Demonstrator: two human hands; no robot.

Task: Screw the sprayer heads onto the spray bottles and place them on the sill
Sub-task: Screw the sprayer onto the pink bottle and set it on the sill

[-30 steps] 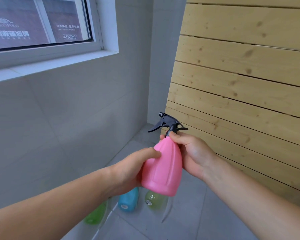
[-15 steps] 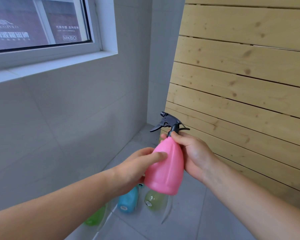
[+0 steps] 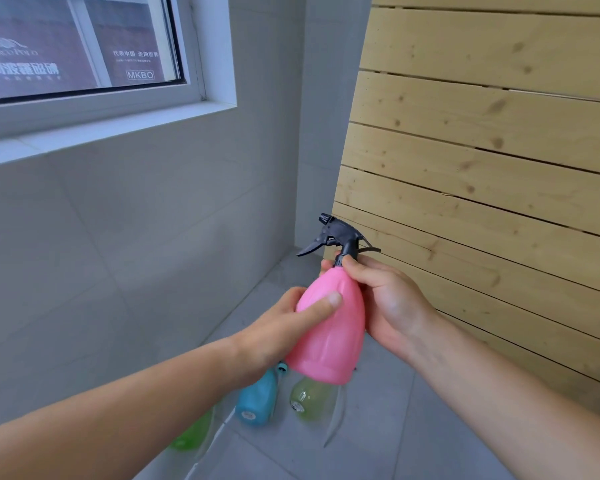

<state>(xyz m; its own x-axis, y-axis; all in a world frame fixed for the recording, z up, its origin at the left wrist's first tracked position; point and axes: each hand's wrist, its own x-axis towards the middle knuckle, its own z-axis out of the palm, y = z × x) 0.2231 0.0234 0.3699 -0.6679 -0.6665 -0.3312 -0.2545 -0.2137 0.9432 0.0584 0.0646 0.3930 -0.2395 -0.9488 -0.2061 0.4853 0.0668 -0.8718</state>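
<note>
Left hand [image 3: 284, 327] grips pink bottle [image 3: 329, 327], right hand [image 3: 388, 306] pinches sprayer head [image 3: 338, 237] collar; floor bottles partly hidden.

A bare tiled corner of a building interior, perhaps a bathroom or balcony: large grey wall tiles [image 3: 125, 244], a grey tiled floor [image 3: 378, 441], a white-framed window [image 3: 84, 46] over a white sill [image 3: 111, 129], and a pale knotty pine slat panel [image 3: 492, 161] standing against the right side.
</note>
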